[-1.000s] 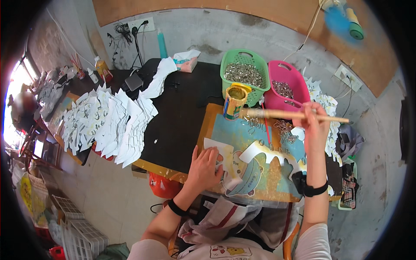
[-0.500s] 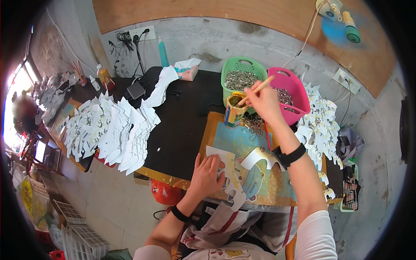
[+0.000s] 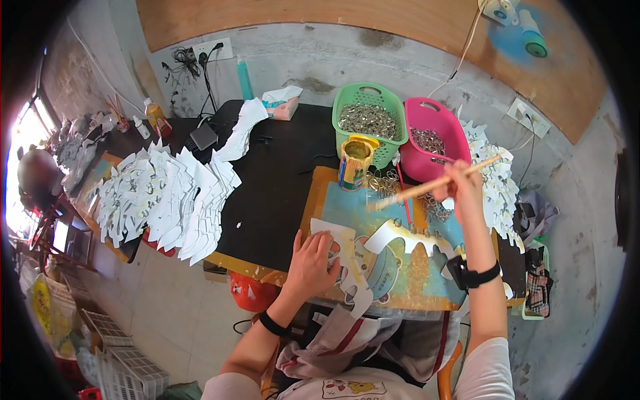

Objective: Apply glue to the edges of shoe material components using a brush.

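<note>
Head: I see right hand (image 3: 465, 190) pinching long tan wooden brush (image 3: 417, 190) near yellow tin (image 3: 351, 172); left hand (image 3: 312, 265), seemingly spread, on white paper cutout (image 3: 338, 233).

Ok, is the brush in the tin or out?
Out: the right hand holds the brush, its bristles clear of the open tin.

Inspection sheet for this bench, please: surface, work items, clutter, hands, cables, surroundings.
Surface: dark table; blue-and-tan work board, stained.
Work items: white cutout with yellowish band; brush; open can, smeared yellow.
Clutter: stacked cutouts and tissue pack at left; loose metal rings beside the can.
Hands: left hand lies on the white cutout; right hand grips the brush, bristles outside the can.
Cables: black cables hang from wall socket.
Surroundings: grey wall; floor crates at left.
</note>
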Demonstrator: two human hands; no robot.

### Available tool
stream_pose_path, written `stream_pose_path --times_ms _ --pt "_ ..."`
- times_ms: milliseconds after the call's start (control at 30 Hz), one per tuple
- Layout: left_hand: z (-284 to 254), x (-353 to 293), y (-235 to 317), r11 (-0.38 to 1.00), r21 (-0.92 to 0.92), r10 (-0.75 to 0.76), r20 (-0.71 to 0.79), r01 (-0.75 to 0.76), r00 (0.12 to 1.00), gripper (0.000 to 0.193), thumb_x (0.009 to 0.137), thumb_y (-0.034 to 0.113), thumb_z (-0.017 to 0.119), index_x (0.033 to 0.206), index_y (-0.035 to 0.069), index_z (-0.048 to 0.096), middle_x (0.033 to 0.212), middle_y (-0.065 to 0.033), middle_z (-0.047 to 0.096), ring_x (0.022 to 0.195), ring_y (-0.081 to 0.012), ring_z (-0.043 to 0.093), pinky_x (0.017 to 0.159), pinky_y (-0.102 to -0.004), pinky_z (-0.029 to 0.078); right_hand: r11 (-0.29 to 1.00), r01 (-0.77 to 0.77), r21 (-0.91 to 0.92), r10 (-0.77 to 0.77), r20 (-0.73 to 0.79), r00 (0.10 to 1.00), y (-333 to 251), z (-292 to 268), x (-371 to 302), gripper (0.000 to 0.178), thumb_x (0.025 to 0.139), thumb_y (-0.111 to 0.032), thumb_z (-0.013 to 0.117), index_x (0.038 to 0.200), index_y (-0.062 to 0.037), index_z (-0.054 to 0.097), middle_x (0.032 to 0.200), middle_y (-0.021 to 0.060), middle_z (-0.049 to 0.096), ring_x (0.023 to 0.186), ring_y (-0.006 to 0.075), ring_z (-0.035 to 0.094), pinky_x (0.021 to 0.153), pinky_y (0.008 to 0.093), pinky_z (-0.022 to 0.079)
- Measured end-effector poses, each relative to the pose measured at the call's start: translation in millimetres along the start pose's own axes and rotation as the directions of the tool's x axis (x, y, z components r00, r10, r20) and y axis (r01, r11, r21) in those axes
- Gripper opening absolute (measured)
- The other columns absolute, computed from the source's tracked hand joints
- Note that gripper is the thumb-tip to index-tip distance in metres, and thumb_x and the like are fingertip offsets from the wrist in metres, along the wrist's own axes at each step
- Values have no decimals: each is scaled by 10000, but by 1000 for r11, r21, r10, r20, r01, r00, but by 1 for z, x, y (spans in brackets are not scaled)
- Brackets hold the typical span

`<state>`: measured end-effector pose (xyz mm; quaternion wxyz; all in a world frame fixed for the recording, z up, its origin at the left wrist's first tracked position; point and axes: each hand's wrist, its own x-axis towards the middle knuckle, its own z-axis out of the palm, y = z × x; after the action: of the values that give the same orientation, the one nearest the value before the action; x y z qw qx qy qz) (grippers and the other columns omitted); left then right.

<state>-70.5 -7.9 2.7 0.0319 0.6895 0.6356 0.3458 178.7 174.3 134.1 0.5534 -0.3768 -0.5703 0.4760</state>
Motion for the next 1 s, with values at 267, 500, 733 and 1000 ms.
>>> stream_pose_path --times_ms 267,500,733,1000 --pt "-3 2 0 1000 -8 -13 3 13 1000 464 735 125 644 1151 11 471 1125 -136 573 1113 -310 540 1069 -571 271 941 -333 62 289 370 883 16 -37 -84 77 885 -51 597 905 23 594 856 152 665 748 214 692 641 284 603" --pt "0 2 0 999 -35 -15 -2 15 1000 473 735 121 650 1159 16 469 1123 -127 577 1106 -323 543 1076 -561 264 957 -289 -21 276 375 885 40 -37 -97 74 853 -1 591 881 51 638 906 167 680 819 224 689 730 316 595" --pt "2 0 -3 1000 -16 -17 -9 17 1000 469 735 126 650 1156 22 471 1120 -121 578 1113 -317 542 1080 -565 252 918 -391 58 347 357 867 43 -40 -88 132 719 49 526 775 100 634 784 198 674 746 248 686 716 312 576" --pt "1 1 -2 1000 2 -16 4 16 1000 476 733 133 654 1160 19 478 1148 -130 578 1131 -308 535 1084 -560 251 924 -375 76 321 380 867 45 -29 -84 161 689 14 499 723 103 628 719 189 651 698 260 664 664 327 554"
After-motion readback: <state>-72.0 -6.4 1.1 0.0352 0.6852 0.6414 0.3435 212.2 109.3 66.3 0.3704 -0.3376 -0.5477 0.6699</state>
